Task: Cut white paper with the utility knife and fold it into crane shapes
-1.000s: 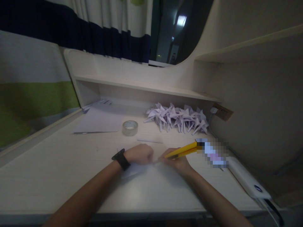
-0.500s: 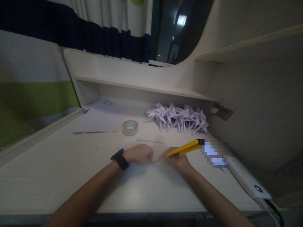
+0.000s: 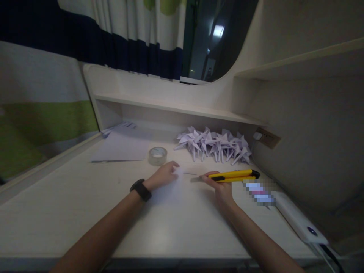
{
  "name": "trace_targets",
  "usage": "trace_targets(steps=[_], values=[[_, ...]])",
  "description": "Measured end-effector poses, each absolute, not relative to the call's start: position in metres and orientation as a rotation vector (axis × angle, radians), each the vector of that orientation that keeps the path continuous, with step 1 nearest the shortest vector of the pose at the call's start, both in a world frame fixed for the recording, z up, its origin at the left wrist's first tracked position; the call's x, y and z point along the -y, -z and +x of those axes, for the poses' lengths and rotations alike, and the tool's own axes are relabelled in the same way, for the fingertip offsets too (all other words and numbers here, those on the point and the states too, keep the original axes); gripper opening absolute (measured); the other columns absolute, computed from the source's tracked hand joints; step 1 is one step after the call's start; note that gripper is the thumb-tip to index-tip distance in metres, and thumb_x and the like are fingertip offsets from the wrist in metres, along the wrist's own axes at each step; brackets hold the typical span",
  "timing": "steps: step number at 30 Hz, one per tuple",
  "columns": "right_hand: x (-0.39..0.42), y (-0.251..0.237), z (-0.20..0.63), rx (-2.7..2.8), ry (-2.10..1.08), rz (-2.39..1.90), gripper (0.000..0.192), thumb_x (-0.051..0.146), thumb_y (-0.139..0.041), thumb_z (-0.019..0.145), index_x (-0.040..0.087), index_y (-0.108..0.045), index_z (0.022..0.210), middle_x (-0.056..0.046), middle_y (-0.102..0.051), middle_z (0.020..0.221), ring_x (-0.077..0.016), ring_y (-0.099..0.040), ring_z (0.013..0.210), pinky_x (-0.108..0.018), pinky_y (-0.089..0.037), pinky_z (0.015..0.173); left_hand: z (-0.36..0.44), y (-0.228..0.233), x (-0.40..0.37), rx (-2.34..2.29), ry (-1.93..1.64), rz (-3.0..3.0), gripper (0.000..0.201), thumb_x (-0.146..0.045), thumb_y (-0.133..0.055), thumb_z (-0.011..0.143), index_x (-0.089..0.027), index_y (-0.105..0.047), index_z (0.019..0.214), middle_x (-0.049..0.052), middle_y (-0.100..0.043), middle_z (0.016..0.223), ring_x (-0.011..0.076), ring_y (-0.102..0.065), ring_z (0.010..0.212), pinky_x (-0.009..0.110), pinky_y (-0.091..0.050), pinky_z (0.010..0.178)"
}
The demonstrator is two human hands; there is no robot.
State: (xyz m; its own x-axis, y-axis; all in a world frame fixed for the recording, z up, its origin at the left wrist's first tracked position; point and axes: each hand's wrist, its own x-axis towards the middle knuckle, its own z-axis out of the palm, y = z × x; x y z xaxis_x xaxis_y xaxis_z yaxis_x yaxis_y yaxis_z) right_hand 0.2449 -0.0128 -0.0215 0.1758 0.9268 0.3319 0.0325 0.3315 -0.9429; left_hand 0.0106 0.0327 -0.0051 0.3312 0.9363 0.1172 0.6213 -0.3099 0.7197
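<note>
My left hand [image 3: 162, 176], with a black watch on its wrist, is closed, thumb and fingers pinching the top of a white sheet of paper [image 3: 169, 194]. The sheet's lower part hangs down in front of the forearm. My right hand [image 3: 223, 192] grips a yellow utility knife [image 3: 234, 175] lying across the fingers. Its blade is out and points left toward the paper, a short gap away from it. A thin paper strip [image 3: 190, 173] lies on the desk just behind the blade. The right hand's lower fingers are partly hidden.
A roll of clear tape [image 3: 157, 156] sits behind my left hand. Several white paper pinwheels [image 3: 214, 144] are heaped at the back. A paper stack [image 3: 122, 146] lies at the left. On the right are a pixelated phone [image 3: 260, 192], a white power strip [image 3: 298, 218] and a wall socket [image 3: 267, 137].
My left hand has turned and moved slightly back, bringing the paper into clear view. The knife has swung flatter, its blade now visible and apart from the left hand.
</note>
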Motion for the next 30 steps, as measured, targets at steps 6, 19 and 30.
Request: trace_targets(steps=[6, 19, 30], values=[[0.017, 0.019, 0.242, 1.241, -0.87, -1.052, 0.021, 0.033, -0.081, 0.06, 0.02, -0.069, 0.071, -0.003, -0.07, 0.07, -0.0217, -0.064, 0.07, -0.032, -0.05, 0.065, 0.004, -0.006, -0.02, -1.093, -0.669, 1.697, 0.023, -0.026, -0.061, 0.074, -0.008, -0.062, 0.088, 0.008, -0.065, 0.08, 0.0162, -0.058, 0.064, 0.026, -0.043, 0.056], [0.018, 0.021, 0.237, 1.326, -0.947, -1.036, 0.02, 0.034, -0.081, 0.06, 0.02, -0.069, 0.07, -0.003, -0.07, 0.069, -0.0208, -0.064, 0.066, -0.031, -0.051, 0.063, 0.015, 0.005, -0.024, -1.099, -0.845, 1.529, 0.03, -0.015, -0.058, 0.076, -0.013, -0.051, 0.106, 0.012, -0.064, 0.105, 0.0184, -0.062, 0.087, 0.029, -0.049, 0.073], [0.018, 0.023, 0.236, 1.311, -0.983, -1.048, 0.02, 0.031, -0.082, 0.06, 0.019, -0.069, 0.069, -0.002, -0.068, 0.068, -0.0186, -0.062, 0.066, -0.029, -0.051, 0.063, 0.011, 0.012, -0.029, -0.981, -0.724, 1.635, 0.017, -0.019, -0.061, 0.069, -0.007, -0.065, 0.081, 0.008, -0.067, 0.08, 0.0178, -0.061, 0.068, 0.028, -0.046, 0.061]])
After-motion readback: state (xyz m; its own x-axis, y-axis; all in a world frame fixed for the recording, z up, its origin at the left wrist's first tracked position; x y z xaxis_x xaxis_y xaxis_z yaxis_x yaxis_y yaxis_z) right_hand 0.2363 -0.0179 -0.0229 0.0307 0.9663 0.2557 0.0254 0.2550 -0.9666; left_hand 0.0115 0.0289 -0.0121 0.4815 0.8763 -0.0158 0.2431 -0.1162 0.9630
